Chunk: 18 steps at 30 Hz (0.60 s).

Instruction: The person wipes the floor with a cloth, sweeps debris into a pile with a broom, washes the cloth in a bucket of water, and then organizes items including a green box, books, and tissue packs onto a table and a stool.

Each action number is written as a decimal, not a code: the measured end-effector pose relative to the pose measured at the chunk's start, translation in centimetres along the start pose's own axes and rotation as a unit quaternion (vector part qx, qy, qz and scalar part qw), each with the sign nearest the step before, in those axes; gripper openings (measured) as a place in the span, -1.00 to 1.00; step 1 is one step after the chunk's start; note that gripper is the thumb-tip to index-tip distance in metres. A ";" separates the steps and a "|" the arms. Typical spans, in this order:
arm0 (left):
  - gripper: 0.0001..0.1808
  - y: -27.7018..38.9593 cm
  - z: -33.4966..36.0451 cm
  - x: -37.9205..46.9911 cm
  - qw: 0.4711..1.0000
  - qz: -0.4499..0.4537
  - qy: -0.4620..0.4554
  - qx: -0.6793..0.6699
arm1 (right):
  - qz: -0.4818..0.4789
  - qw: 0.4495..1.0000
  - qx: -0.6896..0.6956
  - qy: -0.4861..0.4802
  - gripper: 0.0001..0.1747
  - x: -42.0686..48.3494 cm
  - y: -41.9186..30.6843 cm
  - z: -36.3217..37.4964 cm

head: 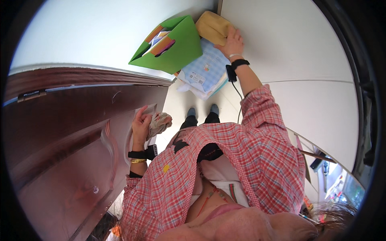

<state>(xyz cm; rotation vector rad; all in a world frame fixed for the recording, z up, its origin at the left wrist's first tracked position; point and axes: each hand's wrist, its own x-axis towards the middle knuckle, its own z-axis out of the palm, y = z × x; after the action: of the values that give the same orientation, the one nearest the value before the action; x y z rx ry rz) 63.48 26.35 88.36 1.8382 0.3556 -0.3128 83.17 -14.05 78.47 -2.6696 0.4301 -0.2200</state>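
Observation:
My left hand (140, 123) is beside the dark red wooden door, holding a crumpled greyish cloth (159, 124) with some reddish patches. Its index finger points away from the cloth. Farther off, my right hand (233, 43) touches the near right end of a tan soft pouch (213, 25), fingers spread and thumb out to the left. Whether it grips the pouch or only rests against it is unclear. Below that hand lies a blue checked package (208, 66) bearing writing and a printed code. Left of the pouch stands a green felt bag (184, 45) with papers or booklets inside.
The dark red panelled door (72, 126), with a hinge (31, 95), runs along my left. White panels (289, 45) rise on the right, and a pale wall (99, 33) stands behind the green bag. A black cable (239, 99) hangs from my right wrist device. My feet (202, 111) stand on pale floor tiles.

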 end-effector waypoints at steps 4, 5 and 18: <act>-0.57 -0.3 -0.6 0.9 1.000 -0.009 0.018 0.010 | -0.042 0.994 -0.095 0.043 0.02 3.5 -1.7 3.4; -0.57 -0.2 -0.7 1.5 1.000 -0.015 0.020 0.003 | -0.045 0.989 -0.122 0.065 -0.03 4.2 -1.7 4.5; -0.27 3.9 -0.5 10.4 0.996 0.080 0.021 0.039 | -0.066 0.989 -0.007 0.134 -0.51 8.1 0.7 -3.5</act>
<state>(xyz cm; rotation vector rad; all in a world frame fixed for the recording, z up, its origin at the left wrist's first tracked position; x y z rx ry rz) 74.59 26.64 87.88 1.9399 0.2258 -0.1787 89.87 -18.65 81.99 -2.6923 0.3360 -0.6243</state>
